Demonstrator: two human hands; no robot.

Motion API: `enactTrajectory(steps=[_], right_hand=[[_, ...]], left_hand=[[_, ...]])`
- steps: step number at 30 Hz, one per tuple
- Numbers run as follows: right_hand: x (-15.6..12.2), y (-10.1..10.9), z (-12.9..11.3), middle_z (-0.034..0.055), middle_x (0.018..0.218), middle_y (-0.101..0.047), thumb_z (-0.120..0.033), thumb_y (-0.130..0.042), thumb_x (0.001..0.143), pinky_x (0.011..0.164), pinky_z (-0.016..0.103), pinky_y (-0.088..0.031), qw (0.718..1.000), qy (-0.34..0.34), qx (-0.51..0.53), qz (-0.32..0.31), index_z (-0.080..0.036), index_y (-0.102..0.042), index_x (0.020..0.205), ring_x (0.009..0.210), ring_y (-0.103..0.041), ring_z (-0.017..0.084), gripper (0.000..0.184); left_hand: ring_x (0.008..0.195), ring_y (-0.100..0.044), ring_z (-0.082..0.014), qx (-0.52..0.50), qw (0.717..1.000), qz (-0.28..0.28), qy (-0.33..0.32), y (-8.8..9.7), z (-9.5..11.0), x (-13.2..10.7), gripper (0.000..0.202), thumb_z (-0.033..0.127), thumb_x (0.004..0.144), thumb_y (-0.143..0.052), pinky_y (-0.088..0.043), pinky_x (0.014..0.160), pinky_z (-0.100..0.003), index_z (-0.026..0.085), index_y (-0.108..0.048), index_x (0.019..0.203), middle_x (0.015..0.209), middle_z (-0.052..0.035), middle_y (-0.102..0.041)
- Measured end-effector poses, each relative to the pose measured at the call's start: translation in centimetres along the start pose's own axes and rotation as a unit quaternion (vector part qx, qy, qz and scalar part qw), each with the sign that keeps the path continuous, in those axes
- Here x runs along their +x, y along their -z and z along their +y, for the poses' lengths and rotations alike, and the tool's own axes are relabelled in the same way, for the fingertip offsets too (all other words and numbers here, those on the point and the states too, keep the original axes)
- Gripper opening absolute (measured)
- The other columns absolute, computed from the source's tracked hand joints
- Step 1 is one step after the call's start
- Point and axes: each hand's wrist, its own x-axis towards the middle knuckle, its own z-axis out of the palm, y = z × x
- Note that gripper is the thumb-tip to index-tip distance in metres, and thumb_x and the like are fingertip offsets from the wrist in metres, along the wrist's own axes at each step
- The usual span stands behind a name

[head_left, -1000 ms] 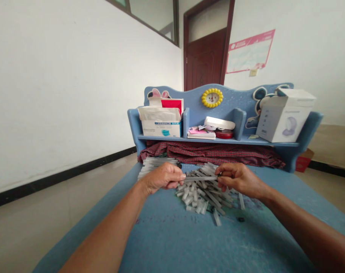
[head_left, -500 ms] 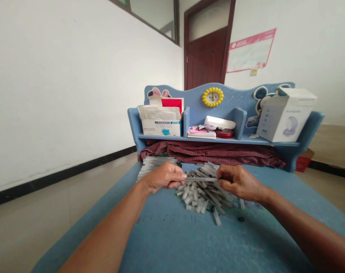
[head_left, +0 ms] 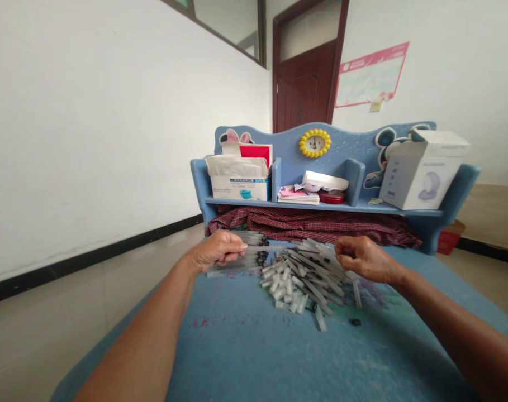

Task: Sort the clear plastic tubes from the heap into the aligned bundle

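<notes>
My left hand point(head_left: 221, 248) is closed, pinching one end of a thin translucent plastic tube point(head_left: 264, 247) that points right. Its far end reaches over the pile. My right hand point(head_left: 360, 258) is curled beside the pile's right side, and whatever its fingers hold, if anything, is hidden. Between and below the hands lies a loose pile of translucent plastic tubes point(head_left: 306, 279), long and short, some with dark parts. Behind and below my left hand is a row of similar tubes point(head_left: 232, 267) with black ends, laid side by side.
The blue table point(head_left: 254, 357) has a shelf back holding a mask box point(head_left: 239, 188), a red round tin point(head_left: 332, 197) and a white carton point(head_left: 423, 178). Checked cloth point(head_left: 312, 226) lies bunched under the shelf. A small black piece point(head_left: 355, 322) rests near the pile.
My hands have moved apart: the left went left with the tube, the right slightly right and up. The tube no longer spans both hands. More of the laid-out row shows.
</notes>
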Motion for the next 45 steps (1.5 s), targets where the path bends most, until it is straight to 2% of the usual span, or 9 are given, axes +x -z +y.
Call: enactTrajectory(steps=[4,9,13,18,26,32,36,40,45], right_hand=[[0.1,-0.1,1.0,-0.0037,0.058,-0.044,-0.016,-0.042,0.066,0.05,0.022,-0.03,1.0,-0.011,-0.015,0.001,-0.017,-0.048,0.063,0.054,-0.038,0.01,0.007],[0.0,-0.6,1.1,-0.0047,0.056,-0.04,-0.02,-0.046,0.07,0.048,0.022,-0.028,0.999,-0.007,-0.023,-0.025,-0.018,-0.047,0.061,0.052,-0.037,0.009,0.009],[0.1,-0.7,1.0,-0.0033,0.056,-0.044,-0.03,-0.048,0.078,0.048,0.022,-0.029,0.999,-0.016,0.0,-0.044,-0.016,-0.053,0.064,0.051,-0.039,0.009,0.02],[0.4,-1.0,0.9,0.0019,0.062,-0.057,-0.036,-0.046,0.083,0.054,0.025,-0.033,0.996,-0.013,-0.092,0.0,-0.015,-0.066,0.076,0.056,-0.049,0.012,0.03],[0.4,-1.4,0.5,0.0036,0.067,-0.064,-0.038,-0.043,0.088,0.057,0.025,-0.037,0.99,-0.019,-0.129,0.052,-0.016,-0.066,0.081,0.061,-0.056,0.014,0.033],[-0.1,-1.0,-1.4,0.0039,0.075,-0.066,-0.042,-0.043,0.089,0.059,0.024,-0.039,0.995,0.034,-0.096,0.023,-0.016,-0.064,0.09,0.064,-0.057,0.014,0.034],[-0.6,-1.7,-3.6,0.0077,0.084,-0.066,-0.042,-0.047,0.088,0.062,0.026,-0.037,0.971,0.118,-0.207,0.007,-0.015,-0.061,0.101,0.071,-0.058,0.016,0.033],[-0.9,-2.3,-5.2,0.0054,0.072,-0.063,-0.035,-0.04,0.093,0.056,0.027,-0.027,0.94,0.166,-0.298,-0.006,-0.016,-0.059,0.083,0.062,-0.054,0.014,0.029],[-1.0,-1.2,-6.0,0.0004,0.06,-0.056,-0.034,-0.038,0.094,0.052,0.027,-0.021,0.946,0.15,-0.286,-0.031,-0.017,-0.055,0.074,0.051,-0.044,0.009,0.032]], left_hand=[[0.037,-0.024,-0.0037,0.0,0.999,0.052,0.013,0.8,-0.6,-0.1,0.035,0.047,0.067,-0.065,-0.016,0.037,-0.016,0.013,-0.054,0.065,0.043,0.0071,-0.039],[0.037,-0.025,-0.0038,0.004,0.998,0.059,0.014,0.2,-0.5,0.1,0.036,0.048,0.067,-0.065,-0.017,0.036,-0.016,0.013,-0.055,0.065,0.043,0.007,-0.04],[0.036,-0.026,-0.0038,0.009,0.999,0.047,0.013,-0.5,-0.3,0.3,0.036,0.047,0.068,-0.065,-0.017,0.037,-0.017,0.013,-0.056,0.065,0.044,0.0064,-0.042],[0.037,-0.026,-0.0042,0.023,1.0,0.016,-0.003,-1.6,0.1,0.6,0.034,0.045,0.071,-0.063,-0.017,0.038,-0.018,0.013,-0.055,0.061,0.045,0.006,-0.043],[0.04,-0.029,-0.0066,0.063,0.997,-0.03,-0.021,-4.4,1.8,0.5,0.032,0.045,0.072,-0.06,-0.02,0.041,-0.02,0.013,-0.061,0.066,0.045,0.0053,-0.045],[0.045,-0.033,-0.0079,0.059,0.996,-0.042,-0.051,-6.4,2.7,0.3,0.03,0.038,0.076,-0.059,-0.024,0.047,-0.022,0.014,-0.057,0.058,0.046,0.004,-0.045],[0.046,-0.034,-0.0087,0.051,0.994,-0.045,-0.088,-7.9,3.3,0.1,0.032,0.037,0.079,-0.057,-0.025,0.049,-0.023,0.014,-0.055,0.057,0.046,0.0036,-0.045],[0.047,-0.037,-0.0099,0.057,0.99,-0.066,-0.114,-9.0,4.4,-0.5,0.033,0.038,0.081,-0.055,-0.026,0.05,-0.024,0.015,-0.056,0.058,0.048,0.0027,-0.047],[0.045,-0.038,-0.0096,0.093,0.985,-0.095,-0.112,-8.1,5.6,-1.4,0.034,0.04,0.082,-0.053,-0.028,0.048,-0.023,0.014,-0.058,0.061,0.047,0.0021,-0.05]])
